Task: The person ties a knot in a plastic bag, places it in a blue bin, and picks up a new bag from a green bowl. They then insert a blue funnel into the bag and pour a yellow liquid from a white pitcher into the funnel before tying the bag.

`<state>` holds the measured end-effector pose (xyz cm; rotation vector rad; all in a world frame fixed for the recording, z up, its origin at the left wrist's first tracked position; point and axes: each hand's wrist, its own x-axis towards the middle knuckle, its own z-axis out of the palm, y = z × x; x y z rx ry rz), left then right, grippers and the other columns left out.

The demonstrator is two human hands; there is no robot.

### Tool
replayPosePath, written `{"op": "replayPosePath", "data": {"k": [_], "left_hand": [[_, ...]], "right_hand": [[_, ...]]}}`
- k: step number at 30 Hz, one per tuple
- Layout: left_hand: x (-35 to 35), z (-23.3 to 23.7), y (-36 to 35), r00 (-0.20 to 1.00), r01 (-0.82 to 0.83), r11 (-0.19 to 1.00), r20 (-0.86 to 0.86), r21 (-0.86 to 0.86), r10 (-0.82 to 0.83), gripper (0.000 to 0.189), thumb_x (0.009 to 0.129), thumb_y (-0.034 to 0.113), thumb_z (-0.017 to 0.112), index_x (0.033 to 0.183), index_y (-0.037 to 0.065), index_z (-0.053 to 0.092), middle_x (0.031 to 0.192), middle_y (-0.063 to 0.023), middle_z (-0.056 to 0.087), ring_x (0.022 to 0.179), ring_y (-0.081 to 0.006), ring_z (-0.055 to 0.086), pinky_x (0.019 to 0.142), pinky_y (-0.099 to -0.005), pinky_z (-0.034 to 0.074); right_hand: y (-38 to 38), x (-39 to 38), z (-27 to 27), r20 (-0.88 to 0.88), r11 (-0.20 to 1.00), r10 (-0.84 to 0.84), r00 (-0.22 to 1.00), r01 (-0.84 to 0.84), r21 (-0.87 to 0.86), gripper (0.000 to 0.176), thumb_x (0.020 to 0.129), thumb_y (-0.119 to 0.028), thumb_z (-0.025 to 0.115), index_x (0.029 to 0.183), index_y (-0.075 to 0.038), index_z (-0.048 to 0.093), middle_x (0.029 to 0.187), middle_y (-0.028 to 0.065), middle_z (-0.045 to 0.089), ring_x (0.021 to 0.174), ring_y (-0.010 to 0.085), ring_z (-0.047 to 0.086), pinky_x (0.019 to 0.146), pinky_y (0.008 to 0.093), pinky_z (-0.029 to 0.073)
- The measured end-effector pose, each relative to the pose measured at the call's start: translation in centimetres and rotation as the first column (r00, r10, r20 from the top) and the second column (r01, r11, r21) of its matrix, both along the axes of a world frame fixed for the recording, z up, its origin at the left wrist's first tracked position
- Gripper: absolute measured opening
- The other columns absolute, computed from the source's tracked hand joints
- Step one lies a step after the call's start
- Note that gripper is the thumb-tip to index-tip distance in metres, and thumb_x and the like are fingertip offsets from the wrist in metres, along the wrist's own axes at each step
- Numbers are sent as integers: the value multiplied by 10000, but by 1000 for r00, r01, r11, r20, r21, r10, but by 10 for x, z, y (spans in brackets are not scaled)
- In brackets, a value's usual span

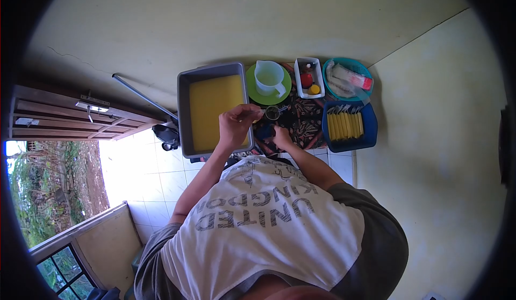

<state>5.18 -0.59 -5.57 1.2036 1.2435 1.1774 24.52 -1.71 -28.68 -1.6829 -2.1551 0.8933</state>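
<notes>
My left hand is raised near the right rim of a grey tub that holds yellow liquid. Its fingers are pinched on the thin handle of a small round utensil, perhaps a strainer or ladle. Just below the utensil, my right hand has its fingers closed at a dark blue item, whose shape is hard to make out against the dark patterned cloth. Behind both hands, a clear measuring jug stands on a green plate.
A white tray holds red and yellow items. Beside it is a teal basket with plastic bags. Yellow-filled packets stand in a blue basin at the right. A metal pole leans at the left, near an open door.
</notes>
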Motion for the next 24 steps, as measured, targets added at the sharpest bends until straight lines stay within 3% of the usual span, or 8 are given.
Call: {"op": "replayPosePath", "data": {"k": [6,12,15,16,18,21,22,24], "left_hand": [[6,-1,-1,1000,-1,1000,13,-10,2,168,795,-30,643,963,-26,629,850,-87,681,802,-120,647,760,-236,512],[7,-3,2,1000,-21,1000,21,-10,22,193,799,-10,650,989,-24,621,841,-83,682,806,-112,644,767,-232,502],[6,-2,4,998,-55,998,-4,20,55,210,773,-9,673,974,-35,616,823,-95,686,787,-114,655,708,-224,508],[6,-1,6,998,-57,998,-2,24,57,210,773,-9,673,974,-35,616,823,-95,686,787,-114,655,708,-224,508],[5,0,8,996,-80,996,-24,38,81,200,772,-1,675,960,-31,611,797,-92,683,759,-106,649,691,-222,504],[4,2,13,995,-91,995,-30,51,92,192,765,8,687,920,-24,578,762,-81,675,732,-96,638,677,-222,499],[2,0,15,995,-91,994,-30,53,93,192,765,8,687,920,-24,578,762,-81,675,732,-96,638,677,-222,499],[1,-4,18,996,-91,992,16,87,90,232,762,31,703,912,-7,529,738,-75,667,724,-89,632,661,-218,494]], "right_hand": [[11,-13,-39,-147,956,-235,961,201,-213,489,628,-211,780,1004,27,577,895,234,637,894,402,600,799,443,480],[7,-19,-29,-88,960,-272,958,264,-89,352,686,-100,692,988,18,557,934,256,615,922,414,581,806,459,473],[-2,-16,-35,-74,965,-259,963,261,17,402,708,-191,719,1013,1,541,936,217,614,879,383,592,768,442,476],[-5,-18,-18,-74,966,-257,964,259,21,402,708,-191,719,1013,1,541,936,217,614,879,383,592,768,442,476],[-11,-20,33,-233,854,-358,904,418,310,342,773,-207,685,1005,-2,542,884,155,586,782,286,590,696,368,476],[7,-25,136,-600,880,-314,736,462,108,354,823,-219,661,1089,-18,540,841,84,548,712,167,534,633,279,440],[16,-27,164,-601,880,-312,736,462,108,354,823,-219,661,1089,-18,540,841,84,548,712,167,534,633,279,440],[36,-30,207,-683,940,48,729,199,278,370,822,-239,674,1117,-37,579,831,63,534,707,118,498,622,238,411]]}}
